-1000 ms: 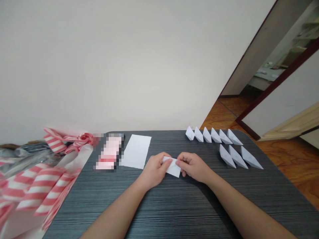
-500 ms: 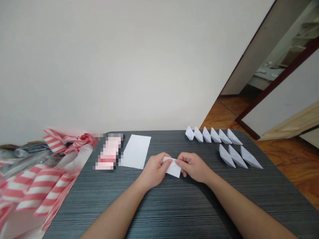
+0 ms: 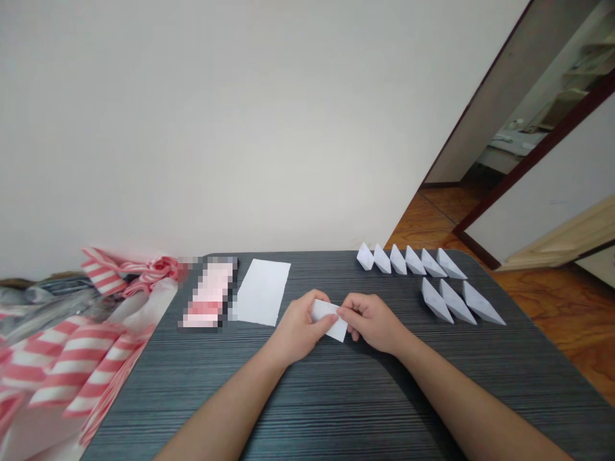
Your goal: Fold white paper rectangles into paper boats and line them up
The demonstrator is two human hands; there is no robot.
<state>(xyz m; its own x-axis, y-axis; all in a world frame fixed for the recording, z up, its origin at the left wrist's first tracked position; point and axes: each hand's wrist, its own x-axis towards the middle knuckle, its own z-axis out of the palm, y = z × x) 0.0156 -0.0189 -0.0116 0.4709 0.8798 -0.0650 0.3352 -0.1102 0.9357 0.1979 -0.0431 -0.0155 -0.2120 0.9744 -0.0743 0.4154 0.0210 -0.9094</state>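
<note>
Between my hands, over the middle of the dark table, is a small piece of folded white paper [image 3: 337,330]. My left hand [image 3: 302,328] grips its left side, thumb lying across the front and fingers behind. My right hand [image 3: 369,321] pinches the right edge between thumb and bent fingers. A flat white paper sheet [image 3: 263,292] with a slightly ragged edge lies on the table beyond my left hand. At the back right stand several folded white paper boats [image 3: 414,261] in a row, with three more paper boats [image 3: 436,301] in front of them.
A pixelated pink and dark rectangular object [image 3: 208,293] lies at the table's left. Red-and-white striped cloth [image 3: 77,358] is heaped beside the left edge. The dark wood-grained table [image 3: 307,410] meets a white wall [image 3: 259,128] at the back; a doorway opens on the right.
My left thumb has slid to the right and down across the folded paper. Both hands keep hold of it, and the other things stay where they were.
</note>
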